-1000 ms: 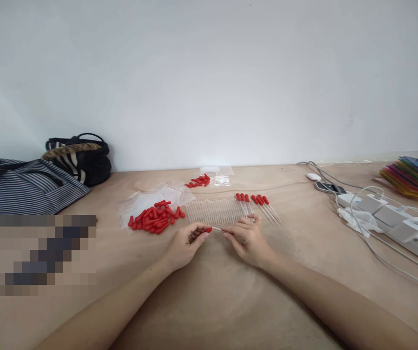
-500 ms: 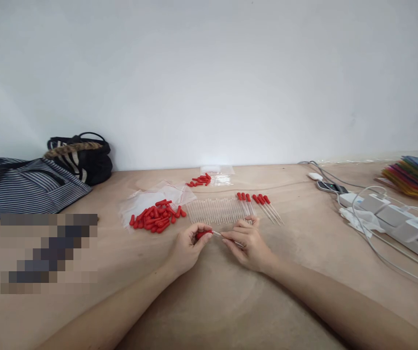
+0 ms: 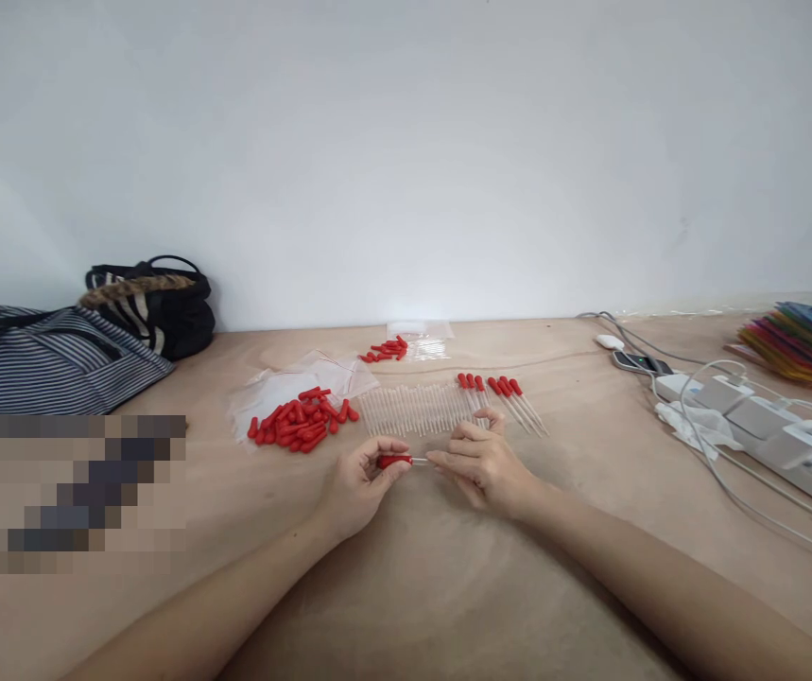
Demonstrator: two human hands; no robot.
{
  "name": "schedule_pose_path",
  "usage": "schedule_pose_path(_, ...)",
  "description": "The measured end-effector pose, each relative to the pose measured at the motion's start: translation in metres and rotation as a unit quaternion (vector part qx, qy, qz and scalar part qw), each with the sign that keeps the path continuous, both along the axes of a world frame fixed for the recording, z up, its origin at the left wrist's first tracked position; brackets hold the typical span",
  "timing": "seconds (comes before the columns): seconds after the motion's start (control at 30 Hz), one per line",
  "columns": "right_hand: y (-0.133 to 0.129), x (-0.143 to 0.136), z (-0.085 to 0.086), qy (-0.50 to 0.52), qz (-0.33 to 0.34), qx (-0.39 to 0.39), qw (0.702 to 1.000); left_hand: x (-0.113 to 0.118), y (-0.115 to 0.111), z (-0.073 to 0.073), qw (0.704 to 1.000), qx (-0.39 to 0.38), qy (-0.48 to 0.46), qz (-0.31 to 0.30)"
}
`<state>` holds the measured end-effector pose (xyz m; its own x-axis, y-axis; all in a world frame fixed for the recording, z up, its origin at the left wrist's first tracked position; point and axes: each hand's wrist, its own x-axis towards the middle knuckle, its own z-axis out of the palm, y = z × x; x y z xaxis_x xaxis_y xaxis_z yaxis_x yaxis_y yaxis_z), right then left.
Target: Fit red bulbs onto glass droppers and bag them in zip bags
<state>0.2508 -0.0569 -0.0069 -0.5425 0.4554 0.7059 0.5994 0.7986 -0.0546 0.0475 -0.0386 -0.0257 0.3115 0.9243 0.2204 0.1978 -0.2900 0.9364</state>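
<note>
My left hand (image 3: 357, 482) pinches a red rubber bulb (image 3: 394, 461) between thumb and fingers. My right hand (image 3: 485, 465) holds a thin clear glass tube (image 3: 421, 461) whose end meets the bulb. Both hands hover just above the wooden table (image 3: 406, 586). Right behind them lies a row of several bare clear tubes (image 3: 416, 409). To its right lie several finished droppers with red bulbs (image 3: 497, 395). A loose pile of red bulbs (image 3: 301, 421) rests to the left on a clear plastic bag (image 3: 285, 386).
A smaller heap of red bulbs (image 3: 386, 351) lies farther back by another bag. Striped bags (image 3: 58, 355) stand at the left wall. A power strip with chargers and cables (image 3: 767, 426), a phone (image 3: 638, 362) and a stack of coloured sheets (image 3: 806, 345) occupy the right.
The hands drew slightly toward me, away from the tube row. The red bulb now shows more fully between the left fingers, lined up with the tube held by the right hand.
</note>
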Motion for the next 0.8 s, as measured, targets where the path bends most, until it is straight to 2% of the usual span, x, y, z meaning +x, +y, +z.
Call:
schedule_pose_path(0.27, -0.0015, -0.0006, -0.0016, 0.008, -0.016, -0.012, 1.000, -0.0022, -0.0006, -0.0050, 1.000, 0.014, 0.010, -0.005)
schedule_pose_path(0.53, 0.0007, 0.0023, -0.0029, 0.005, 0.020, -0.063, 0.998, -0.0026, -0.0011, -0.0085, 0.993, 0.093, 0.064, -0.024)
schedule_pose_path(0.8, 0.0020, -0.0017, -0.0032, -0.003, 0.030, -0.079, 0.996, -0.0020, -0.0047, -0.0056, 0.990, 0.100, 0.098, -0.021)
